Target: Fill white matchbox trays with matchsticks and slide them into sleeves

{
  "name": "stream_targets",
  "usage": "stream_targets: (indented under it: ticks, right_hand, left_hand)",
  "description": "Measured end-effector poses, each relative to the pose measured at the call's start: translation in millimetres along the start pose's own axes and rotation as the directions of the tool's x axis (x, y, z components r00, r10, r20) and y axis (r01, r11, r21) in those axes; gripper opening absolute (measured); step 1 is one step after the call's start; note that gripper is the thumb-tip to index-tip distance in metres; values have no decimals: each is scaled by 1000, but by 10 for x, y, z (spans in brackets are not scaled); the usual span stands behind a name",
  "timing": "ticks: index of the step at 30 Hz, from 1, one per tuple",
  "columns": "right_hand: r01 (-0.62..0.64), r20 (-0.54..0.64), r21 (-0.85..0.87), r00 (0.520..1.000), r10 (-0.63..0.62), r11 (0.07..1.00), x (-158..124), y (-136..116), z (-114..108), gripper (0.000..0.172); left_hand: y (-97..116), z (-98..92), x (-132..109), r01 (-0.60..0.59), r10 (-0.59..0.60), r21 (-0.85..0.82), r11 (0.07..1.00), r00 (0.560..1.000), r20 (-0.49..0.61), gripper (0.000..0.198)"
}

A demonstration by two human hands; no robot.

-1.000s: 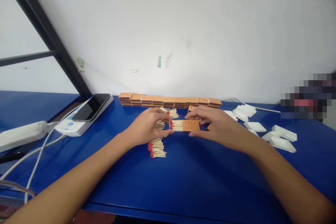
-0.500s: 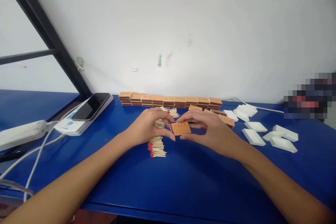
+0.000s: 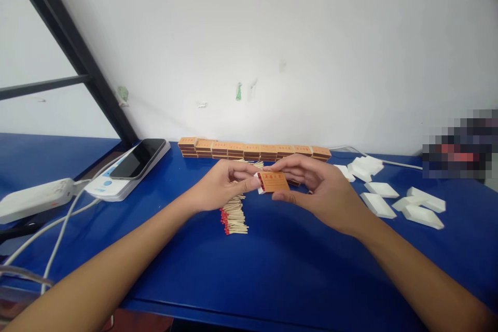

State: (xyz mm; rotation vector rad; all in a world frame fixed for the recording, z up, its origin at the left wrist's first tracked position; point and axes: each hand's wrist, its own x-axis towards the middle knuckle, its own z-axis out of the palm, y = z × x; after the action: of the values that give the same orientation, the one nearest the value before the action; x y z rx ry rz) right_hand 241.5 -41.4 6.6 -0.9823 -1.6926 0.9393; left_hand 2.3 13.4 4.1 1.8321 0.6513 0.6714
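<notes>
An orange matchbox (image 3: 277, 182) is held up over the desk, its printed face toward me. At its left end the white inner tray (image 3: 260, 184) sticks out a little, with red match heads showing inside. My right hand (image 3: 324, 187) grips the box between thumb and fingers from the right. My left hand (image 3: 221, 184) pinches the tray's end, thumb in front and fingers behind. Beneath my left hand lies a pile of loose matches (image 3: 235, 216), red heads to the left. More matches behind it are partly covered by the hand.
Stacked matchboxes (image 3: 252, 151) form a row along the wall. Several white empty trays (image 3: 379, 205) lie scattered on the right of the blue desk (image 3: 295, 270). To the left are a phone (image 3: 138, 159) on a white box, a power strip (image 3: 37, 199) and cables.
The matchbox has tilted and risen slightly, and its tray end now shows at the left. My left thumb has moved up onto that end. The view has shifted a little.
</notes>
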Motion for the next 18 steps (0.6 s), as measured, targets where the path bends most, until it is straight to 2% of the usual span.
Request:
stream_targets:
  ticks: [5, 10, 14, 18]
  right_hand:
    - [53, -40, 42, 998, -52, 998, -11, 17, 48, 45]
    - [41, -33, 30, 999, -40, 999, -20, 2, 57, 38]
    - [95, -74, -92, 992, -102, 991, -20, 12, 56, 36]
    - [166, -66, -175, 982, -179, 971, -19, 34, 66, 36]
  left_hand:
    - [-2, 28, -10, 44, -42, -100, 994, 999, 30, 54]
    - [32, 39, -6, 55, -33, -210, 976, 994, 104, 39]
    - [34, 36, 15, 47, -38, -191, 980, 998, 51, 32]
    - [-5, 46, 27, 53, -52, -207, 977, 999, 12, 31]
